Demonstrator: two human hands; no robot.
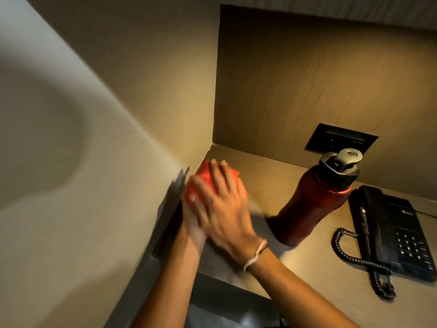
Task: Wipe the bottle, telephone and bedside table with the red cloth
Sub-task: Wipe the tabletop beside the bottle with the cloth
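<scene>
At table corner, both hands' fingers flat on red cloth, phone label unreadable

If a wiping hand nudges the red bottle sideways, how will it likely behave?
The red bottle stands upright, tall and narrow with a bulky black cap, so it probably tips rather than slides. It looks like rigid metal, unlikely to dent. Once down, its round body could roll toward the telephone.

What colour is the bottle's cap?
Black, with a grey top, on the bottle; seen in the head view.
</scene>
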